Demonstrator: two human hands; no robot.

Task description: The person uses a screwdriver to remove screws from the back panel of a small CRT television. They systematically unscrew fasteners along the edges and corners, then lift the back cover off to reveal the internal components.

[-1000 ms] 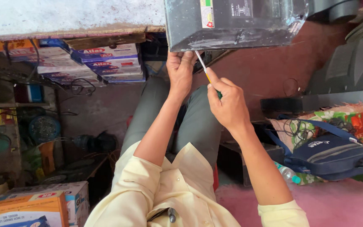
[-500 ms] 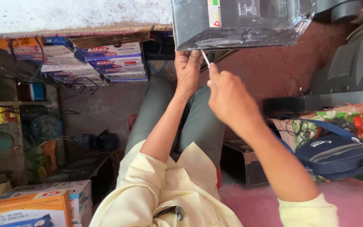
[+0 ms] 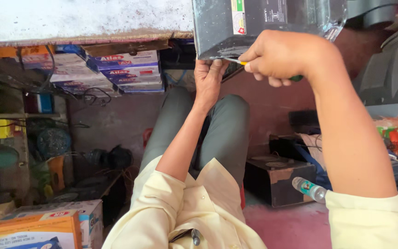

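A dark grey electronic unit (image 3: 217, 27) with stickers on its back rests at the edge of a speckled worktop (image 3: 79, 20). My left hand (image 3: 209, 78) grips the unit's lower edge from beneath. My right hand (image 3: 284, 55) is closed around a screwdriver with a yellow and green handle (image 3: 295, 78); its metal shaft (image 3: 230, 60) lies against the unit's bottom edge, just above my left fingers. My grey trousers and pale yellow shirt fill the middle of the view.
Stacked boxes (image 3: 125, 69) sit under the worktop at the left. Cardboard cartons (image 3: 38, 226) stand at the lower left. A small dark speaker box (image 3: 277, 180) and a plastic bottle (image 3: 309, 188) lie on the pink floor at the right, beside dark equipment casings (image 3: 392, 78).
My right hand has risen and moved closer to the camera, bringing the screwdriver tip up to the unit's lower edge. My left hand stays on the unit.
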